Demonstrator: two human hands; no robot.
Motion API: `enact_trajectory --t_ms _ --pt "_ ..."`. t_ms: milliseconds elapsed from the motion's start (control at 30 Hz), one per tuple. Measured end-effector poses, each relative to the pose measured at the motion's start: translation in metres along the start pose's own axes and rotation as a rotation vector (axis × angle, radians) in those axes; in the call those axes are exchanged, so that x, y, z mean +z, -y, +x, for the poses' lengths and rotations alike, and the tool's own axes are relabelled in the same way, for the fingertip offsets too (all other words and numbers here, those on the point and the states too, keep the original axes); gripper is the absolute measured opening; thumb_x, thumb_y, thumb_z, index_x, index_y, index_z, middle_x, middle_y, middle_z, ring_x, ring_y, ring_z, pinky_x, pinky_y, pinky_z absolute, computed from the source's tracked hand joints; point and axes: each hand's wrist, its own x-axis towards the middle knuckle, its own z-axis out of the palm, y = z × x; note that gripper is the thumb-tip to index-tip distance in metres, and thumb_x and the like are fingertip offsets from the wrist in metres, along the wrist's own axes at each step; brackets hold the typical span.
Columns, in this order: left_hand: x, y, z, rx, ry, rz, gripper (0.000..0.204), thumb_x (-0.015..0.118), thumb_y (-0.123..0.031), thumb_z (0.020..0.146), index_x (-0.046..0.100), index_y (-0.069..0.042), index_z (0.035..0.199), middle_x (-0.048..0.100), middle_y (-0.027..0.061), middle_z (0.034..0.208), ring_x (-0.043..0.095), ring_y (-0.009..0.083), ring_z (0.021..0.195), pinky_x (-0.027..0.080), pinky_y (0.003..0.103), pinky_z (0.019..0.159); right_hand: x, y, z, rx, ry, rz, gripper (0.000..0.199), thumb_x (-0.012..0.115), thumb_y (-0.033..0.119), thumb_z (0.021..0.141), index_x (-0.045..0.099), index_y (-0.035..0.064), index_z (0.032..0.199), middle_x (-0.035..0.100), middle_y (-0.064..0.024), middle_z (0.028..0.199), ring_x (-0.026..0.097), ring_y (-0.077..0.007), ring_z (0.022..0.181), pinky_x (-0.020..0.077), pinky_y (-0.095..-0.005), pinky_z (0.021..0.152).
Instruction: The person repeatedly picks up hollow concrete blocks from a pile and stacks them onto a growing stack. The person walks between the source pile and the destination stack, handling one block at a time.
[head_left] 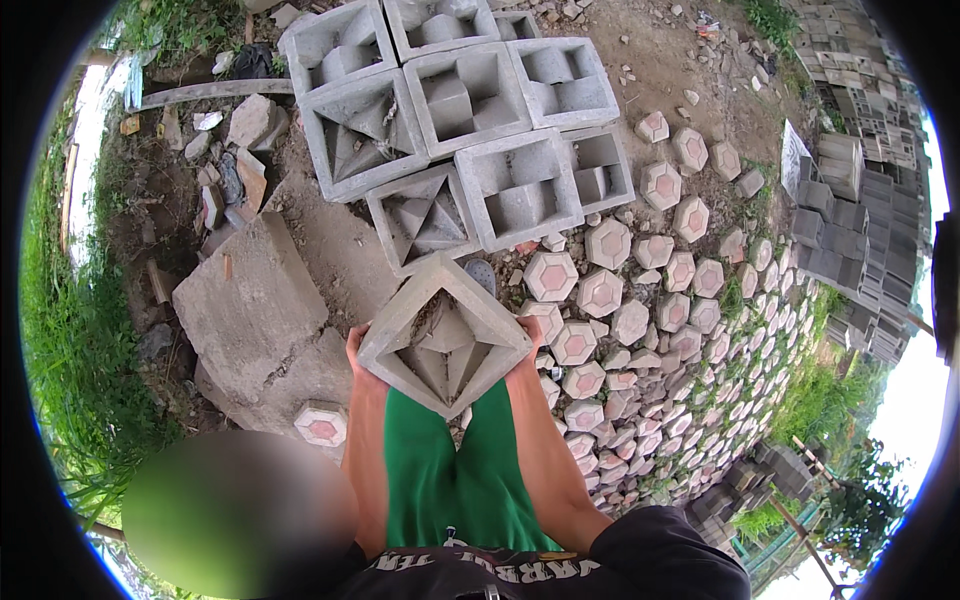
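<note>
Between my two hands I hold a square grey concrete block (395, 345) with a recessed, faceted inside, turned cornerwise in front of my green shorts. My left hand (360, 350) grips its left corner, and my right hand (527, 345) grips the right corner; the fingers are partly hidden behind the block. Just beyond it lie several similar concrete blocks, packed side by side on the ground. The nearest of these is a block with a pyramid-like inside (425, 220), and beside it lies one with stepped hollows (520, 190).
Hexagonal paving stones (600, 292) with pinkish centres cover the ground on the right. A large broken concrete slab (250, 300) lies at left, with rubble (255, 125) beyond it. Stacked grey blocks (850, 225) stand at far right. Tall grass (90, 360) borders the left side.
</note>
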Motion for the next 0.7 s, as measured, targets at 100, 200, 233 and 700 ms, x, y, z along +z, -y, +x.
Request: enact_trajectory --t_ms 100,200,233,700 --pt "-0.001 0.012 -0.054 -0.066 0.079 0.035 0.034 0.053 -0.036 0.08 0.064 -0.007 0.093 0.067 0.0091 0.091 0.061 0.0264 0.085 0.05 0.039 0.077 -0.013 0.012 -0.06 -0.071 -0.092 0.022 0.03 0.054 0.029 0.073 0.061 0.0049 0.09 0.06 -0.0093 0.08 0.057 -0.025 0.071 0.0463 -0.0376 0.067" --pt "0.038 0.027 -0.114 -0.121 0.14 0.054 0.046 0.049 -0.042 0.081 0.063 -0.006 0.106 0.065 0.0101 0.102 0.06 0.027 0.092 0.048 0.04 0.082 -0.025 0.029 -0.112 -0.184 -0.132 0.044 0.029 0.055 0.03 0.073 0.06 0.0057 0.09 0.06 -0.0088 0.079 0.056 -0.0248 0.071 0.0462 -0.038 0.067" --pt "0.051 0.032 -0.126 -0.147 0.167 0.089 0.046 0.048 -0.043 0.081 0.062 -0.006 0.106 0.065 0.0103 0.102 0.059 0.027 0.093 0.048 0.04 0.082 -0.02 0.037 -0.129 -0.223 -0.134 0.045 0.03 0.055 0.03 0.074 0.06 0.0058 0.09 0.06 -0.0087 0.079 0.057 -0.0248 0.072 0.0462 -0.0382 0.068" --pt "0.221 0.141 -0.267 -0.365 0.607 0.572 0.061 0.042 -0.046 0.078 0.056 -0.003 0.119 0.06 0.0147 0.114 0.056 0.0308 0.104 0.043 0.042 0.093 -0.073 0.15 -0.315 -0.809 0.014 0.262 0.032 0.049 0.038 0.082 0.056 0.0091 0.093 0.057 -0.004 0.083 0.055 -0.0172 0.077 0.0451 -0.0317 0.072"
